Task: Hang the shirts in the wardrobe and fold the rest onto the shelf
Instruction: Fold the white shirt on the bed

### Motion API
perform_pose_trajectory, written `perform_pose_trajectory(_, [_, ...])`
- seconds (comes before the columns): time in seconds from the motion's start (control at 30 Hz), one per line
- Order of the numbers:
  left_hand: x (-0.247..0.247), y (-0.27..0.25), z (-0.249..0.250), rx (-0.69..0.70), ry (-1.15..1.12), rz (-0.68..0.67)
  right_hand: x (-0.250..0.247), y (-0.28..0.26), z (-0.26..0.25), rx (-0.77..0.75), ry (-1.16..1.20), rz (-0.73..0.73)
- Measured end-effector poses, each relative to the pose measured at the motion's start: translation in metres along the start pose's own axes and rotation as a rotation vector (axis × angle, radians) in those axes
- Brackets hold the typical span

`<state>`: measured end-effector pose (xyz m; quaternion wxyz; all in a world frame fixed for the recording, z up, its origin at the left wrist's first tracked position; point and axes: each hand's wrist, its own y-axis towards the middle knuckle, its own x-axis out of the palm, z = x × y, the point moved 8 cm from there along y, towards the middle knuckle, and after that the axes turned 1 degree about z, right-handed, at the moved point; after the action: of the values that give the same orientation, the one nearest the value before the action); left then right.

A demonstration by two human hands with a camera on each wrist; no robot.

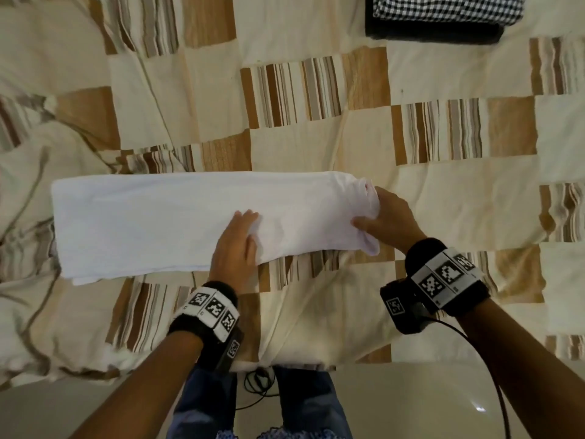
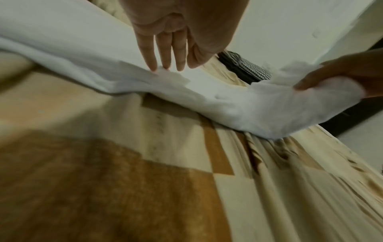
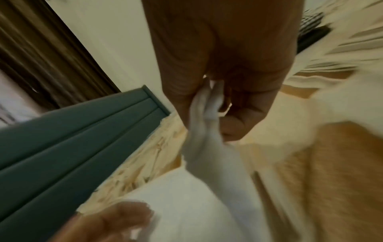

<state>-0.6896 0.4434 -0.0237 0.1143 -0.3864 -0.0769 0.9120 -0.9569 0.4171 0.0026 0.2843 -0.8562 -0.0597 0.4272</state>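
White and folded into a long band, the T-shirt (image 1: 164, 223) lay across the patchwork bedspread (image 1: 443, 191) near its front edge, its right end bunched and hidden inside the gripping right hand (image 1: 391, 221), while the left hand (image 1: 235, 245) pressed flat-fingered on its middle.

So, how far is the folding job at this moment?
Done: a checked garment lies folded on the bedspread. In hand: the white garment is a long strip; the left hand presses its middle, the right hand grips its end. Left: the cross fold, shelving. No wardrobe or shelf shows.
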Motion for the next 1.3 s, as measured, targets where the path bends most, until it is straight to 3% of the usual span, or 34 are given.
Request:
perform_pose_trajectory(0.13, [-0.043, -0.005, -0.036, -0.078, -0.032, 0.088, 0.011, -0.015, -0.072, -0.098, 0.160, 0.009])
perform_pose_trajectory(0.27, [-0.079, -0.010, -0.059, -0.092, -0.051, 0.154, 0.075, -0.026, -0.148, -0.137, 0.279, -0.054])
perform_pose_trajectory(0.37, [-0.092, -0.015, -0.071, -0.117, -0.054, 0.196, 0.132, -0.029, -0.168, -0.025, 0.487, -0.191])
perform_pose_trajectory(0.43, [-0.094, -0.016, -0.073, -0.113, -0.015, 0.207, 0.138, -0.029, -0.169, -0.040, 0.479, -0.142])
perform_pose_trajectory(0.53, [-0.088, -0.014, -0.061, -0.072, 0.020, 0.189, 0.110, -0.027, -0.164, -0.259, 0.331, 0.109])
perform_pose_trajectory(0.63, [-0.058, -0.007, -0.028, 0.063, 0.180, 0.055, 0.097, -0.021, -0.154, -0.469, -0.008, 0.271])
perform_pose_trajectory(0.73, [-0.013, 0.001, -0.027, 0.129, 0.559, -0.181, 0.138, -0.006, -0.145, -0.681, -0.485, 0.075])
perform_pose_trajectory(0.8, [0.001, 0.004, -0.043, 0.102, 0.686, -0.270, 0.155, 0.010, -0.120, -0.667, -0.690, -0.047])
perform_pose_trajectory(0.9, [-0.003, 0.006, -0.045, 0.095, 0.730, -0.317, 0.116, 0.042, -0.083, -0.347, -0.661, 0.040])
perform_pose_trajectory(0.97, [-0.021, 0.008, -0.034, 0.071, 0.567, -0.228, 0.079, 0.053, -0.074, -0.246, -0.513, 0.115])
perform_pose_trajectory(1.07, [-0.055, -0.005, -0.007, 0.105, 0.252, 0.176, 0.047, 0.056, -0.093, -0.444, -0.247, 0.110])
perform_pose_trajectory(1.1, [-0.052, -0.012, 0.004, 0.105, 0.219, 0.215, 0.045, 0.060, -0.099, -0.493, -0.226, 0.060])
perform_pose_trajectory(1.17, [-0.028, -0.020, 0.023, 0.001, 0.147, 0.154, 0.050, 0.074, -0.109, -0.497, -0.237, -0.087])
perform_pose_trajectory(1.23, [0.007, -0.025, 0.027, -0.298, -0.005, 0.052, 0.057, 0.089, -0.113, -0.487, -0.241, -0.209])
perform_pose_trajectory(1.3, [0.047, -0.037, 0.020, -0.603, -0.221, 0.035, 0.059, 0.101, -0.112, -0.458, -0.184, -0.271])
